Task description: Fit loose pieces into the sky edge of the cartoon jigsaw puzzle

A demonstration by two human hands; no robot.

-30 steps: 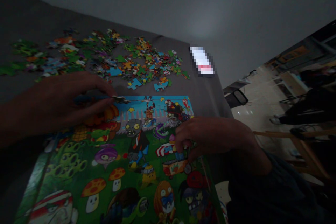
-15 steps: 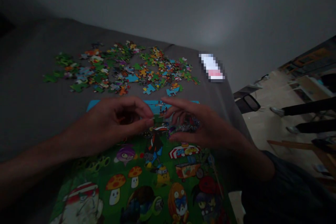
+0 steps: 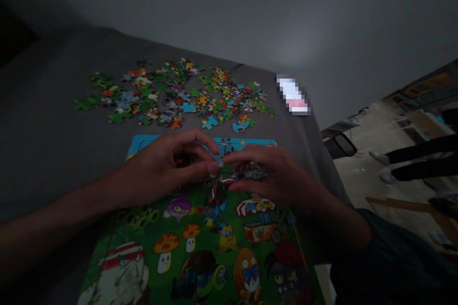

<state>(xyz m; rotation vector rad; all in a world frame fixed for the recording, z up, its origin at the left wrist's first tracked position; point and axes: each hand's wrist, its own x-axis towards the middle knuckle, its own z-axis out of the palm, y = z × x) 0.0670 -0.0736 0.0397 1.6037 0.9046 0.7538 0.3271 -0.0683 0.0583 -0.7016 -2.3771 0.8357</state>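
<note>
A colourful cartoon jigsaw board (image 3: pixel 186 248) lies on a grey cloth-covered surface (image 3: pixel 46 152) in dim light. Both my hands hover over its upper part. My left hand (image 3: pixel 168 167) is pinched, thumb against fingers, and a small puzzle piece (image 3: pixel 219 163) shows at its fingertips. My right hand (image 3: pixel 275 176) meets it from the right, its fingers curled around a dark puzzle piece (image 3: pixel 255 171) and its forefinger touching the left hand's tips. Several loose puzzle pieces (image 3: pixel 179 95) lie scattered beyond the board.
A white and pink blurred object (image 3: pixel 293 96) lies near the far right corner of the surface. The surface's right edge drops to a light floor (image 3: pixel 361 171) with a dark chair (image 3: pixel 339 143), wooden furniture and another person's legs (image 3: pixel 418 157).
My left hand came in from the left and my right hand rose from the board's right side; their fingertips now meet over its upper middle. The view shifted so the pieces sit lower.
</note>
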